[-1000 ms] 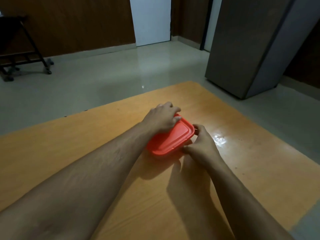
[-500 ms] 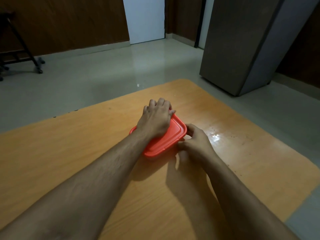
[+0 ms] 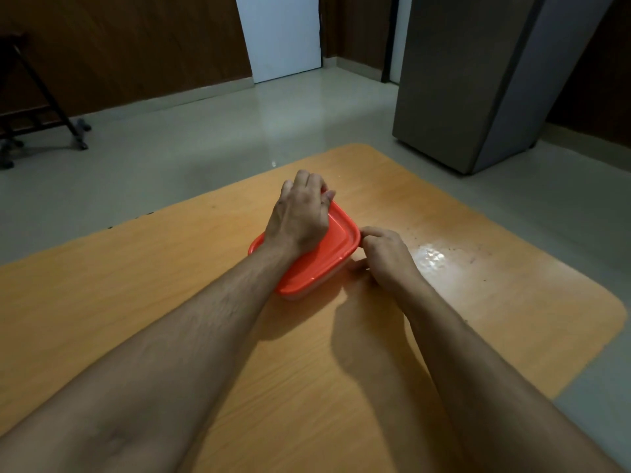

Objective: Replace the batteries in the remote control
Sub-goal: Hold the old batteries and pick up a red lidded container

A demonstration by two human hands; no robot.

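A shallow container with a red lid (image 3: 322, 264) sits on the wooden table (image 3: 170, 285) in front of me. My left hand (image 3: 298, 213) lies on top of the lid, its fingers curled over the far edge. My right hand (image 3: 382, 257) is at the lid's right corner, fingertips pinching the rim there. The lid is on the container. No remote control or batteries show; what the container holds is hidden.
The table's far edge and rounded right corner (image 3: 607, 312) are close behind the container. Beyond lie a pale floor, a tall grey cabinet (image 3: 478, 80) at the right, a white door (image 3: 283, 32) and a dark wheeled stand (image 3: 37, 107) at the left.
My left hand slid from the lid's far corner onto its top and gripped the far edge. My right hand shifted along the rim to the right corner. The lid stays on.
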